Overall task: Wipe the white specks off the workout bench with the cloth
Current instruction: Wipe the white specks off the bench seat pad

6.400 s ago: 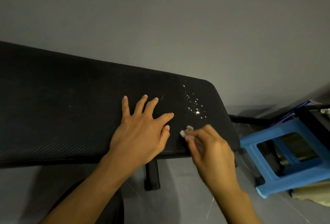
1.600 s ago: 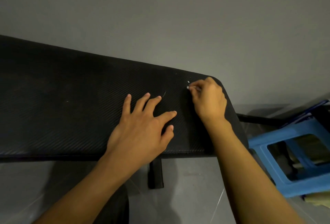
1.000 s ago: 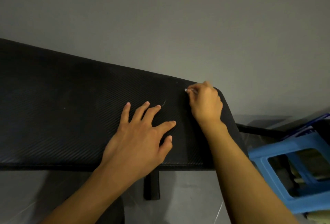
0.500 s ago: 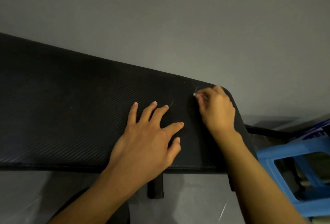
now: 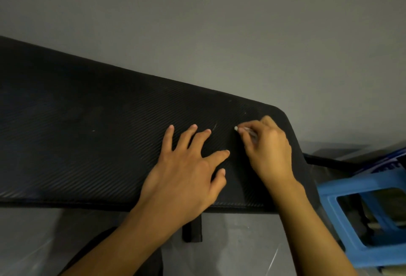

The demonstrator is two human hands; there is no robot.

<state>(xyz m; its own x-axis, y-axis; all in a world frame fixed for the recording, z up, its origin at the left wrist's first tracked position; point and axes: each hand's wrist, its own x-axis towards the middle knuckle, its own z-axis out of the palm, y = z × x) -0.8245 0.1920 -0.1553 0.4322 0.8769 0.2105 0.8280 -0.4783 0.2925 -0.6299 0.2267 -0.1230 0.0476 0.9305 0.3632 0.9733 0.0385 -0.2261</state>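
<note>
Both your hands are on the workout bench point(image 5: 87, 144): your left hand point(image 5: 186, 176) lies flat, fingers spread, near its rounded end; just beside it, your right hand point(image 5: 268, 150) pinches the small cloth point(image 5: 236, 128) against the bench.

stool: blue plastic point(image 5: 356, 185); open rectangular cut-out in its top
wall: plain grey point(image 5: 219, 23); behind and above the stool
floor: pale grey point(image 5: 241, 251); left of the stool; faint light streaks
black bar point(image 5: 329, 161): just up-left of the stool; slanting toward it
blue-and-white item point(image 5: 392, 161): just behind the stool; too blurred to identify
</note>
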